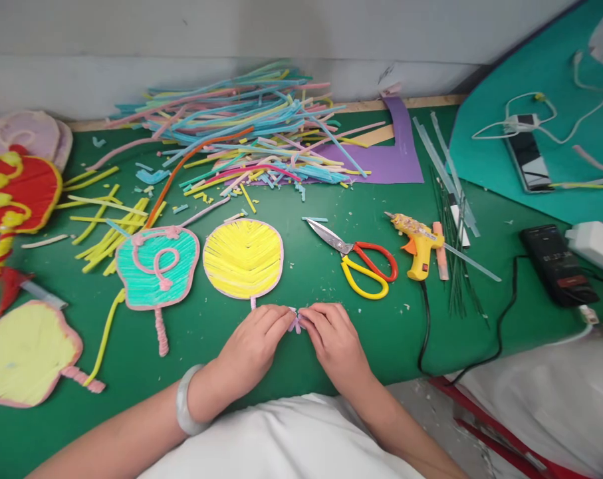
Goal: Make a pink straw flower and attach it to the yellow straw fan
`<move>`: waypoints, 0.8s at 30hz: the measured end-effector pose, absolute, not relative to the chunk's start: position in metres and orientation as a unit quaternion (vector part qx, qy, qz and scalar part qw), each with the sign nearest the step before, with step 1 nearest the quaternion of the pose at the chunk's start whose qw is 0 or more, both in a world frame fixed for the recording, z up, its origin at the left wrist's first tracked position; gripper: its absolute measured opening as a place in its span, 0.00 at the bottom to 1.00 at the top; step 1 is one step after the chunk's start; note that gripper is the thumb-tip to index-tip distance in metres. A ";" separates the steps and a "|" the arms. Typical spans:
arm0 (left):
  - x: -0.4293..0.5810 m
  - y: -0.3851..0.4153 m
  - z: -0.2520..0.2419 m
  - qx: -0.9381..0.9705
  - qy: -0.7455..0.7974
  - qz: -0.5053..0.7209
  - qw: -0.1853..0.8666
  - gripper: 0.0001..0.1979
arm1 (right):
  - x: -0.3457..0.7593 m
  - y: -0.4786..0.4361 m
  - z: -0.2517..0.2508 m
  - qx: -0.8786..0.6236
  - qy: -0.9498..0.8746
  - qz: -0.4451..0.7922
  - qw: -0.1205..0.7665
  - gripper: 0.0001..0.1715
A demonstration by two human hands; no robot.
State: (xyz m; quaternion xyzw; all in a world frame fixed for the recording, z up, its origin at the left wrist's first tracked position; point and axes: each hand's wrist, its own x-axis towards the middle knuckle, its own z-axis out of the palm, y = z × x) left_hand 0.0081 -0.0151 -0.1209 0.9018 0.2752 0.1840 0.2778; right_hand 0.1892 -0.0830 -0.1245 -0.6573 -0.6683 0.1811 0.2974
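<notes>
My left hand point(254, 346) and my right hand point(334, 339) meet near the table's front edge, fingers pinched together on a small pink pipe-cleaner piece point(295, 324). Just above them lies a yellow fan shape point(242, 258) with a pink rim; its short pink stem points down toward my fingers. A pale bangle circles my left wrist. A teal fan point(156, 266) with a pink swirl and twisted pink handle lies left of the yellow one.
Red-and-yellow scissors point(361, 259) and a yellow glue gun point(418, 243) lie to the right on the green mat point(331, 199). A heap of coloured pipe cleaners point(241, 133) fills the back. More fans sit at left; phones and cables at right.
</notes>
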 end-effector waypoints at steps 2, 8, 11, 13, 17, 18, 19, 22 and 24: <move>0.006 -0.013 -0.123 0.898 0.275 0.185 0.289 0.19 | 0.187 -0.081 -0.123 -0.655 -0.672 0.176 0.296 0.13; -0.005 -0.006 -0.126 0.912 0.275 0.162 0.257 0.19 | 0.179 -0.074 -0.124 -0.655 -0.675 0.172 0.292 0.13; -0.011 -0.006 -0.127 0.916 0.298 0.183 0.197 0.16 | 0.178 -0.073 -0.128 -0.653 -0.676 0.167 0.296 0.12; -0.014 -0.004 -0.126 0.917 0.312 0.181 0.173 0.15 | 0.178 -0.072 -0.131 -0.650 -0.680 0.164 0.297 0.12; -0.021 0.002 -0.122 0.925 0.328 0.120 0.149 0.24 | 0.176 -0.072 -0.134 -0.647 -0.685 0.157 0.295 0.13; -0.023 0.004 -0.121 0.926 0.333 0.103 0.143 0.26 | 0.175 -0.071 -0.134 -0.647 -0.685 0.156 0.296 0.13; -0.024 0.006 -0.120 0.926 0.339 0.090 0.137 0.28 | 0.174 -0.071 -0.134 -0.647 -0.685 0.154 0.297 0.13; -0.028 0.010 -0.119 0.924 0.356 0.068 0.125 0.30 | 0.171 -0.069 -0.134 -0.648 -0.683 0.150 0.301 0.13; -0.030 0.011 -0.119 0.924 0.359 0.062 0.119 0.30 | 0.169 -0.068 -0.133 -0.652 -0.680 0.148 0.300 0.13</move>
